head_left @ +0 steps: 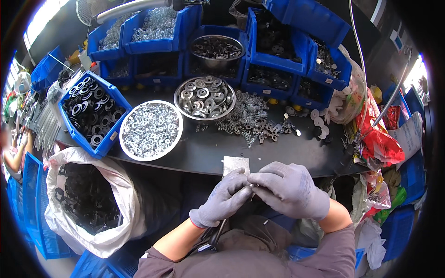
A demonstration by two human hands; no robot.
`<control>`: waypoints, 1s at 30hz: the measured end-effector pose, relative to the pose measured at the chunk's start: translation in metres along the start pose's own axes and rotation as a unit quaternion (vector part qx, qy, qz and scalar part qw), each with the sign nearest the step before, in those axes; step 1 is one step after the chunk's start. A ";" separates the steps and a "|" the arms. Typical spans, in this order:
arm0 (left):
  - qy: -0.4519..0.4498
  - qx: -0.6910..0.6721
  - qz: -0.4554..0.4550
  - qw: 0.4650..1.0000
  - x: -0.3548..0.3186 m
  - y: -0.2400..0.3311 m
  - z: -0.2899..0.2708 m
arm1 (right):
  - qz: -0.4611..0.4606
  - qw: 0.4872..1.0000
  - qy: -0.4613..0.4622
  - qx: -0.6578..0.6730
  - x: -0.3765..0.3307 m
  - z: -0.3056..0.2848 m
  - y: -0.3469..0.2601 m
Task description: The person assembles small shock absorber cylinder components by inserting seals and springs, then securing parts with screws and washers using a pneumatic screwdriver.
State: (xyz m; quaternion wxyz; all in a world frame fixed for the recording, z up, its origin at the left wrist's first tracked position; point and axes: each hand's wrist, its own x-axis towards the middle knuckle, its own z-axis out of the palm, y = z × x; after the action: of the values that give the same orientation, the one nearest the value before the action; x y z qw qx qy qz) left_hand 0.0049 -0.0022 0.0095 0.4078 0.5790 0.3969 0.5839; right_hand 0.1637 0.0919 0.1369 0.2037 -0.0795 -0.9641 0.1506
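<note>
My left hand and my right hand, both in grey work gloves, meet fingertip to fingertip at the near edge of the dark table. Each one is closed in a pinch. Between the fingertips shows a tiny bright bit, mostly covered by the gloves, so its kind cannot be made out. Just beyond the fingers, a small square metal plate sits at the table edge. A dark, thin rod or cord runs down below my left wrist, in front of my clothing.
A white-rimmed round tray of small metal parts and a steel bowl of ringed discs stand on the table, beside a pile of springs. Blue bins line the back. A white sack stands left; red bags hang right.
</note>
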 end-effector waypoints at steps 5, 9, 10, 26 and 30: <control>0.020 -0.016 0.005 1.000 0.001 0.000 0.002 | 0.004 0.994 -0.040 0.099 0.003 -0.005 0.019; 0.020 0.010 0.029 0.999 0.004 0.006 0.001 | 0.033 0.984 -0.070 0.158 0.002 -0.003 0.020; 0.020 0.009 0.028 0.999 0.004 0.006 0.001 | 0.034 0.984 -0.070 0.158 0.002 -0.002 0.020; 0.029 0.010 0.014 0.999 -0.004 -0.012 0.002 | 0.061 0.981 0.024 0.184 -0.001 0.015 0.020; 0.010 0.003 -0.016 1.000 -0.004 -0.008 -0.002 | 0.087 0.987 0.040 0.129 -0.003 0.016 0.014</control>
State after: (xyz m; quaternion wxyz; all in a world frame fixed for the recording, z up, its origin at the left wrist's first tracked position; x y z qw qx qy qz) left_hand 0.0035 -0.0037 0.0009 0.4115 0.5680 0.4115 0.5820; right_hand 0.1613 0.1003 0.1177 0.2365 -0.1423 -0.9171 0.2877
